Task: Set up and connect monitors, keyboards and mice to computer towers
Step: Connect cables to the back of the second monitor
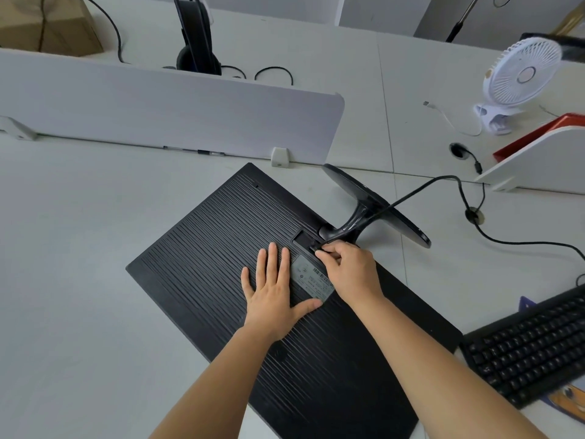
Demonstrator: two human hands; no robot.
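A black monitor (221,248) lies face down on the white desk, its ribbed back up and its oval stand (376,204) pointing to the far right. My left hand (275,289) rests flat and open on the monitor's back, beside a grey label. My right hand (351,267) pinches the plug of a black cable (443,180) at the port recess near the stand's neck. The cable runs right to a grommet hole (474,215) in the desk. A black keyboard (535,340) lies at the right edge.
A white divider panel (158,112) stands behind the monitor. A white clip fan (519,80) and a white shelf piece (544,156) sit at the far right. Another monitor stand (198,36), cables and a cardboard box (44,23) are beyond the divider.
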